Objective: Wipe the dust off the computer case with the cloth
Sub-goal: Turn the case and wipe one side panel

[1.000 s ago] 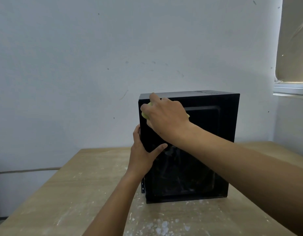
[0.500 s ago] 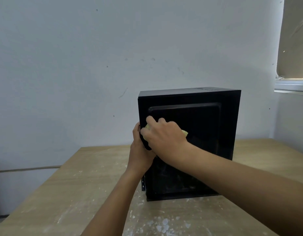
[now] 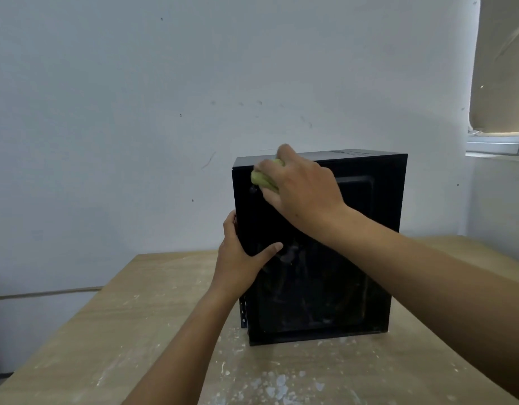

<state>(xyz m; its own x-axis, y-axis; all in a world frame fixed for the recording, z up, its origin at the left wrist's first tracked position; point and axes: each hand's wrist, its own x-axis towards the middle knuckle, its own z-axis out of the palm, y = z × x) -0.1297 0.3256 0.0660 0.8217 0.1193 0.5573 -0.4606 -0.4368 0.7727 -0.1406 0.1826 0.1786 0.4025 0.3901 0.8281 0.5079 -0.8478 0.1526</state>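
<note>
Computer case (image 3: 325, 302), upright on table (image 3: 121, 331): wiping its upper-left corner with cloth (image 3: 262, 178) bunched in right hand (image 3: 306, 188), steadying its left edge with gripping left hand (image 3: 240, 258); next, probably working down the smeared lower panel.

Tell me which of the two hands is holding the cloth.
The right hand grips the green cloth at the top of the computer case; the left hand only holds its left edge, lower down.

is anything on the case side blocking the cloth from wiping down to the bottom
Only the left hand: it grips the left edge of the computer case below the cloth, thumb lying across the side panel. The right hand holds the cloth at the top left corner; nothing else rests on the panel.
</note>
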